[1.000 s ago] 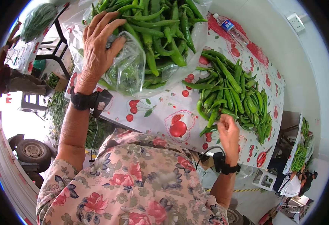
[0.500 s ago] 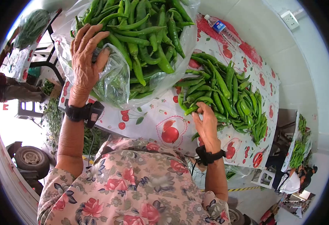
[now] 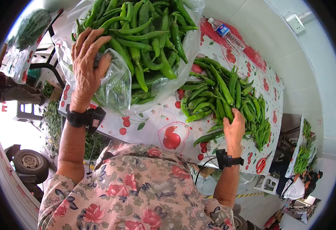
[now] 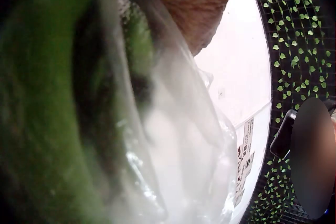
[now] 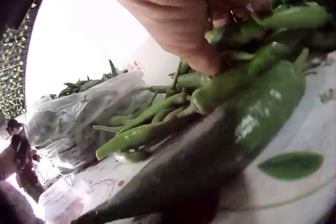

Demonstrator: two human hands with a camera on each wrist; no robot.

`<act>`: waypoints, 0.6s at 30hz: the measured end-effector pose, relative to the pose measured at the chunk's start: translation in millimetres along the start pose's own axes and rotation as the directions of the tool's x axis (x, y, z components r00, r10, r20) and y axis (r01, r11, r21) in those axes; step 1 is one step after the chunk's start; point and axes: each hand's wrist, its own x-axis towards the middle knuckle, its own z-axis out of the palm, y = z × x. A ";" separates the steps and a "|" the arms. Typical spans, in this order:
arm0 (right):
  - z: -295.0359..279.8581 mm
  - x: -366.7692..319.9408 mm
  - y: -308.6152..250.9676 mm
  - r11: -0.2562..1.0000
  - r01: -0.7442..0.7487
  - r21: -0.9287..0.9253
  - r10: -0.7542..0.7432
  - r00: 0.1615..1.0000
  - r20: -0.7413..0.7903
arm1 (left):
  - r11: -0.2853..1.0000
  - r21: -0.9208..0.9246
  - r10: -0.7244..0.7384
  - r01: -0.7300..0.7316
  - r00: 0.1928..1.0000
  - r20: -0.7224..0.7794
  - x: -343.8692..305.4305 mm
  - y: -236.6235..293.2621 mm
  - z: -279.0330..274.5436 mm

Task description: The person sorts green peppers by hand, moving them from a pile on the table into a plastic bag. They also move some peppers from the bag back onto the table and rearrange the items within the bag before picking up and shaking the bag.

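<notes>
My left hand (image 3: 85,74) rests on the side of a clear plastic bag (image 3: 120,90), its fingers spread over the edge and the thumb against the film. Long green chili peppers (image 3: 148,36) fill this bag. In the left wrist view, the plastic (image 4: 189,150) and a blurred pepper (image 4: 42,103) are very close. At the near side of a loose pile of green chili peppers (image 3: 223,84), my right hand (image 3: 235,130) pinches a chili pepper (image 5: 236,34) between thumb and fingers. A large pepper (image 5: 226,129) lies in front of that hand.
A cherry-printed tablecloth (image 3: 148,128) covers the table. Behind the pile lie a water bottle (image 3: 227,34) and red netting (image 3: 254,57). Red-handled scissors (image 3: 261,165) lie near the right end. A white stool (image 3: 267,184) stands below the table's edge.
My right hand first moved left to a pepper at the pile's left end, then came back right to the pile's near middle. My left hand stays on the bag.
</notes>
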 end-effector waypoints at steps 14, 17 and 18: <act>2.1 -8.3 -15.1 0.879 -0.271 0.392 0.226 0.961 0.158 | 1.000 0.006 0.024 -0.024 1.000 -0.010 0.0 -2.1 1.4; 2.0 -8.6 -7.6 0.913 -0.200 0.356 0.139 0.972 0.189 | 0.999 0.000 0.036 -0.036 0.999 -0.015 0.6 -2.2 1.6; 3.5 -7.3 -3.8 0.945 -0.140 0.295 0.086 0.978 0.191 | 0.999 -0.003 0.038 -0.038 0.999 -0.017 0.7 -2.4 2.0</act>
